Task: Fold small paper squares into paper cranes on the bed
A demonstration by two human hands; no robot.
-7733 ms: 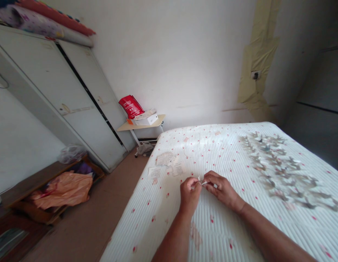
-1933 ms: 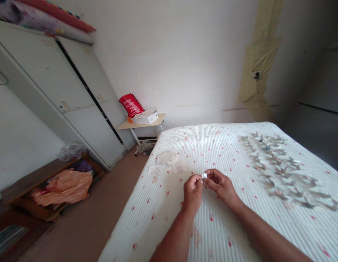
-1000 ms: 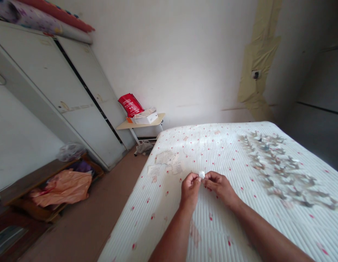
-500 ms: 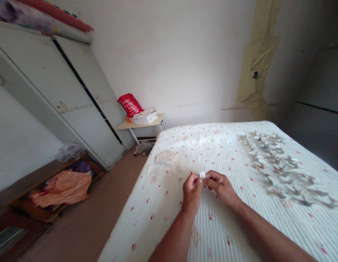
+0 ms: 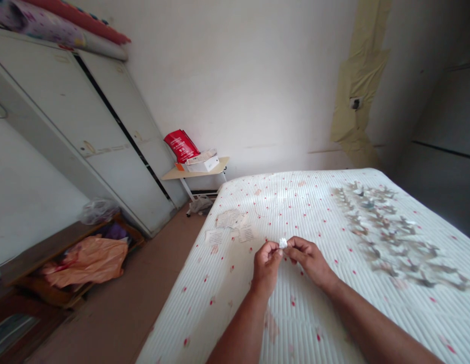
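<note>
Two hands: left hand (image 5: 267, 264) and right hand (image 5: 309, 261) pinch a small folded white paper (image 5: 282, 243) together above a ribbed mattress (image 5: 307, 323), long axis unclear; printed paper slips (image 5: 230, 219) lie near, folded paper pieces (image 5: 386, 232) well right.

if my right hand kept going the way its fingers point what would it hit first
The small white paper piece comes first: the fingertips of the right hand appear to be pinching it. Just beyond it is the left hand, though the exact depth is hard to judge from this view.
</note>
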